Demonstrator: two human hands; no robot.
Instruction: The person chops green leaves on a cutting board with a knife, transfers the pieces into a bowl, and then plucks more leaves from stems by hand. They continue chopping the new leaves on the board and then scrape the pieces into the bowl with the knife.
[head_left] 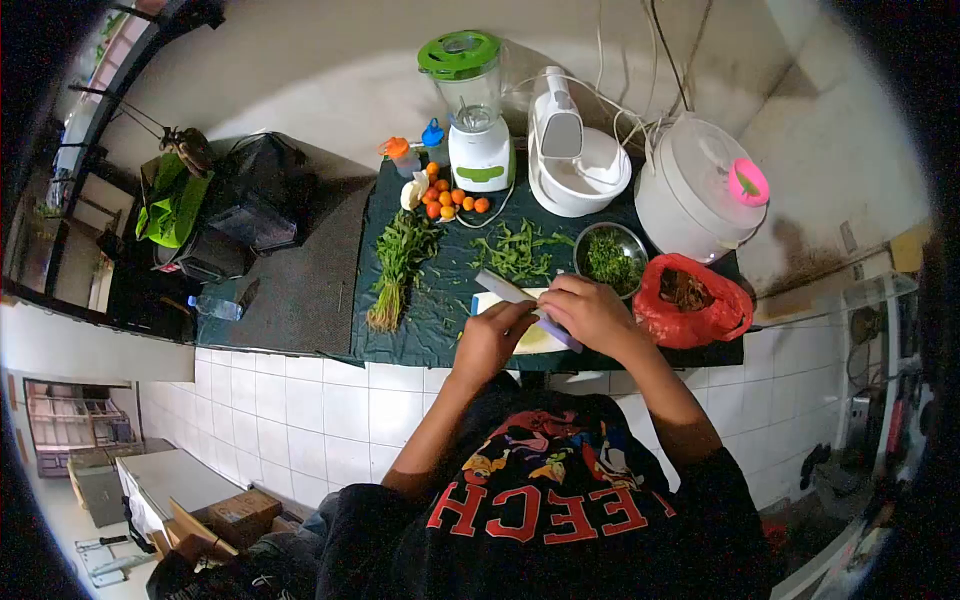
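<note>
Dark green cloth (400, 340) is covering the counter above a white tiled front. Right hand (592, 312) is closing around a purple-handled knife (520, 296), its blade lying over a pale board (500, 305) near the cloth's front edge. Left hand (490, 335) is curling down on the board, fingers bent; what it presses is hidden. Just beyond are sitting a steel bowl (612, 258) of chopped greens and a crinkled red bag (695, 300); a leafy bunch (400, 262) is lying left, a blender (472, 105) standing behind.
</note>
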